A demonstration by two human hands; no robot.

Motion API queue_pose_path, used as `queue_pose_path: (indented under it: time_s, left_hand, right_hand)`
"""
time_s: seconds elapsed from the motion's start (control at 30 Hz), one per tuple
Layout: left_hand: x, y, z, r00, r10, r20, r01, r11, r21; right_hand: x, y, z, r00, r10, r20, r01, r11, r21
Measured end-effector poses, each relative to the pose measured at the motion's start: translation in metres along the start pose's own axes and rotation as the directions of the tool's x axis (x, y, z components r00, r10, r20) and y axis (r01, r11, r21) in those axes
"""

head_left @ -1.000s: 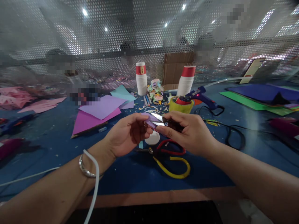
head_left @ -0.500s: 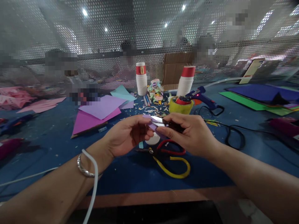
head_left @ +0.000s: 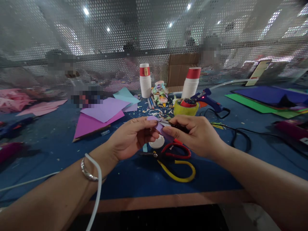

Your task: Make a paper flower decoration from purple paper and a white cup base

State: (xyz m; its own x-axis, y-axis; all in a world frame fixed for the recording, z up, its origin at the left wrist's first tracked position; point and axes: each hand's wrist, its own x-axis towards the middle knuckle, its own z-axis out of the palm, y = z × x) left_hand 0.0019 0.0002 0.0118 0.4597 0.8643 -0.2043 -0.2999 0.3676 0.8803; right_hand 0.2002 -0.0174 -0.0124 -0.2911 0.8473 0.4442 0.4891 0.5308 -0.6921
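My left hand (head_left: 134, 136) pinches a small piece of lilac paper (head_left: 152, 118) between thumb and fingers. Closed around a dark-handled tool with a metal blade (head_left: 165, 123), my right hand (head_left: 196, 133) holds its tip against that paper. The fingers hide most of the tool, so I cannot tell its exact kind. More of the lilac paper hangs below the right thumb. On the blue table under my hands lie large scissors (head_left: 176, 170) with one red and one yellow handle. Behind them rests a white disc (head_left: 157, 141).
Two stacks of paper cups (head_left: 145, 85) stand at the back among paper scraps. A yellow tape roll (head_left: 186, 109) holds small items, with a blue glue gun (head_left: 210, 101) beside it. Coloured sheets (head_left: 103, 109) lie left, more sheets (head_left: 252, 104) right. A black cable (head_left: 240, 130) crosses the table.
The blade has turned and slid a little along the lilac paper, so less of its shiny face shows. Both hands stay nearly in place.
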Motion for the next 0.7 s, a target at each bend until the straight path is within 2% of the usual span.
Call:
queue_pose_path:
  time_s: [0.23,0.43,0.57,0.7]
  left_hand:
    - [0.002,-0.003,-0.003,0.997,0.072,0.006,-0.072,0.997,0.034]
    - [0.003,-0.008,-0.006,0.983,0.186,-0.007,-0.184,0.976,0.118]
    - [0.003,-0.01,-0.006,0.951,0.309,-0.015,-0.3,0.932,0.202]
    - [0.002,-0.011,-0.004,0.92,0.389,-0.038,-0.37,0.898,0.24]
  right_hand:
    - [0.002,0.002,-0.002,1.0,0.008,0.006,-0.008,0.998,0.054]
    - [0.008,0.005,-0.005,0.996,0.063,-0.06,-0.054,0.988,0.142]
    - [0.01,0.008,-0.005,0.988,0.137,-0.066,-0.115,0.956,0.271]
    - [0.011,0.01,-0.002,0.98,0.198,0.022,-0.187,0.876,0.444]
